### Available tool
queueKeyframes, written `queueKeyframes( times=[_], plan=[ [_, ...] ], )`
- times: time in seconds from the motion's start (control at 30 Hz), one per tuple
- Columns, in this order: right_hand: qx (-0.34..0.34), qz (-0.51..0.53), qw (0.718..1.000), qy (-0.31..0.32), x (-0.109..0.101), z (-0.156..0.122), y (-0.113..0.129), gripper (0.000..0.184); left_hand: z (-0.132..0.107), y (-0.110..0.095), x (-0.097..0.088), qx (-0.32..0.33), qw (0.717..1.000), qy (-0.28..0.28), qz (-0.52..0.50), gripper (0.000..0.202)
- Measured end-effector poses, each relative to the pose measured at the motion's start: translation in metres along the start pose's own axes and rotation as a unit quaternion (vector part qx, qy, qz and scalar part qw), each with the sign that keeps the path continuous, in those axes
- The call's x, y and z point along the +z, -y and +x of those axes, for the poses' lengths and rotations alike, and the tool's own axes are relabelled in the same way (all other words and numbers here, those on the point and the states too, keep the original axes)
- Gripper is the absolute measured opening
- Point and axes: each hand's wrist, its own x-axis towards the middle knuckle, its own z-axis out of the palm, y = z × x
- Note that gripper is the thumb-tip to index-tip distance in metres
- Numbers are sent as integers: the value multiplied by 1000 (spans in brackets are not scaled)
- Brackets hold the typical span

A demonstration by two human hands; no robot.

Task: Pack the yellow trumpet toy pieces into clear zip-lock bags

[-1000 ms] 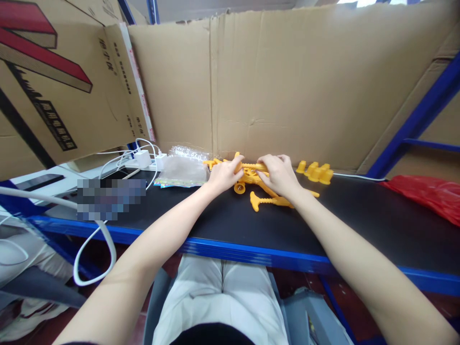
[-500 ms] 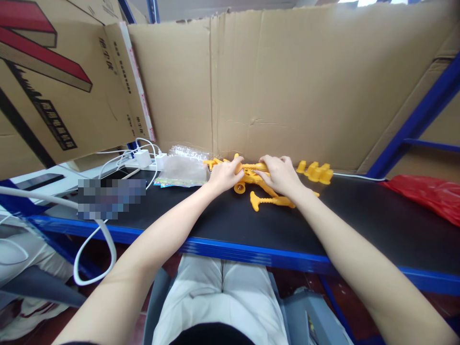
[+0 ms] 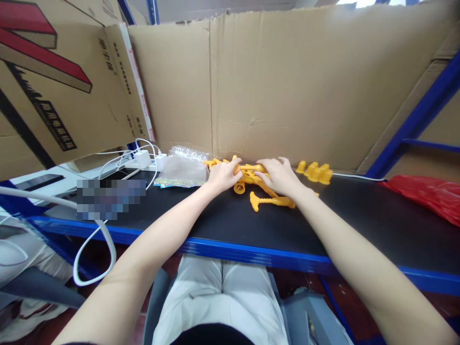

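My left hand [image 3: 223,175] is closed around the handle end of a yellow T-handled plastic piece [image 3: 251,167], just above the black tabletop. My right hand [image 3: 277,175] grips the other end of the same piece, its thumb below and fingers over the top. Under and between my hands lies a pile of similar yellow plastic pieces [image 3: 264,187], partly hidden. One T-handled piece with a twisted shaft [image 3: 268,201] lies nearer me, below my right hand. A yellow round cup-like part [image 3: 239,188] rests beside the pile.
Several yellow cup-shaped parts [image 3: 316,172] stand to the right. A clear plastic bag [image 3: 183,167] lies left, near white chargers and cables [image 3: 143,158]. A red plastic bag [image 3: 424,194] is at the far right. Cardboard [image 3: 287,86] walls the back; a blue rail [image 3: 251,252] edges the front.
Both hands keep hold of the yellow piece, which has dipped slightly. The other parts stay where they were.
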Motion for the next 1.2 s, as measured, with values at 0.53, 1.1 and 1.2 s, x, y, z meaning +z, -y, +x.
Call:
queueKeyframes(
  times=[0.53, 1.1, 1.2],
  plan=[
    [279, -19, 953, -116, 5, -16, -95, 28, 9, 24, 7, -83, 996, -16, -20, 34],
    [604, 12, 781, 158, 24, -82, -165, 48, 7, 19, 4, -92, 996, 2, -10, 35],
    [608, 7, 777, 160, 21, -81, -161, 59, 7, 20, 4, -92, 996, 8, -11, 35]
  ],
)
